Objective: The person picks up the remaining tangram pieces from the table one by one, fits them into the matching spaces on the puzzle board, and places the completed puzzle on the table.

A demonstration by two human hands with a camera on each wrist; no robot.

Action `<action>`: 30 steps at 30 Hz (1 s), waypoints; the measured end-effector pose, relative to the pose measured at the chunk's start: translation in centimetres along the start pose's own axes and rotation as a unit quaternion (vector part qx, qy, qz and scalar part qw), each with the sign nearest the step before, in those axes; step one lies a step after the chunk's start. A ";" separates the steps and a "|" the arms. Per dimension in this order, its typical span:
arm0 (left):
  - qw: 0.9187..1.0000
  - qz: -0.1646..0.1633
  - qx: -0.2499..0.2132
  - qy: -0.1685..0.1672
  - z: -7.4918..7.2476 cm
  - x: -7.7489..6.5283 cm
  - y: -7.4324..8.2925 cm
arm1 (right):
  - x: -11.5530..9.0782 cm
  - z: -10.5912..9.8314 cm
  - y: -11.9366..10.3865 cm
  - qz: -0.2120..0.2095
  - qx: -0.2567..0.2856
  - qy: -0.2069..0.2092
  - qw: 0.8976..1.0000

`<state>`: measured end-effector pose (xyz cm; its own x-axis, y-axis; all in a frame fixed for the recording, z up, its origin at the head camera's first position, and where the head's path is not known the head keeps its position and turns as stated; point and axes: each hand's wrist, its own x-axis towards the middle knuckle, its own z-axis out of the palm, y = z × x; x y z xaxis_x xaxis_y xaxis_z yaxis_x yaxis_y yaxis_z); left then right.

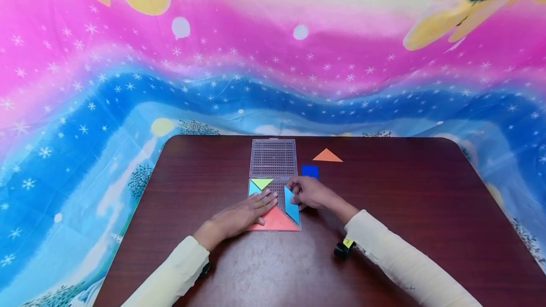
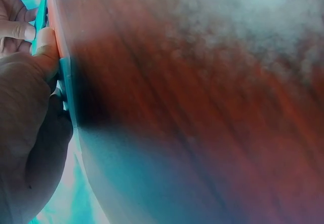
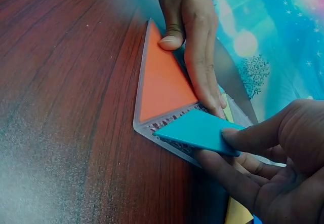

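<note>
In the head view my right hand (image 1: 313,192) pinches a light-blue parallelogram tangram piece (image 1: 292,207) between thumb and fingers. The right wrist view shows the piece (image 3: 200,132) tilted over the right side of a clear plastic tray (image 3: 167,142), thumb on top. My left hand (image 1: 247,212) lies across the tray with fingers extended, resting on the pieces; its thumb touches a large orange-red triangle (image 1: 276,221). A second light-blue piece (image 1: 253,189) shows partly beneath the left hand. At the tray's top left sits a yellow-green triangle (image 1: 262,183).
The tray's open lid (image 1: 273,158), with a dotted grid, lies behind it. A dark-blue square piece (image 1: 310,171) and an orange triangle (image 1: 327,155) lie on the dark wooden table (image 1: 396,188) to the right. A patterned cloth (image 1: 273,84) hangs behind the table.
</note>
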<state>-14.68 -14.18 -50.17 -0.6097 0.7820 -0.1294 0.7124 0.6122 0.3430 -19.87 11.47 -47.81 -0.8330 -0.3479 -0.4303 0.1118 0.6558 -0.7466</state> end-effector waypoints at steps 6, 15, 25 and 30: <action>1.000 -0.007 -0.007 -0.003 0.0 0.0 0.0 | 0.1 -0.3 -0.4 -0.011 -0.059 0.003 0.998; 1.000 -0.008 -0.016 -0.003 0.0 0.0 0.1 | -0.1 -0.1 -0.4 -0.030 -0.028 -0.013 0.999; 1.000 -0.008 -0.013 -0.006 0.0 0.0 0.1 | 0.4 -0.4 -0.8 -0.015 -0.097 0.012 0.995; 1.000 -0.005 -0.014 -0.003 0.0 0.0 0.1 | 0.7 -0.3 -0.9 -0.028 -0.129 0.024 0.991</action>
<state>-14.61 -14.11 -50.14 -0.6148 0.7765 -0.1382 0.6962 0.6167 0.3674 -20.70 10.90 -47.26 -0.8597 -0.3599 -0.3624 -0.0722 0.7881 -0.6113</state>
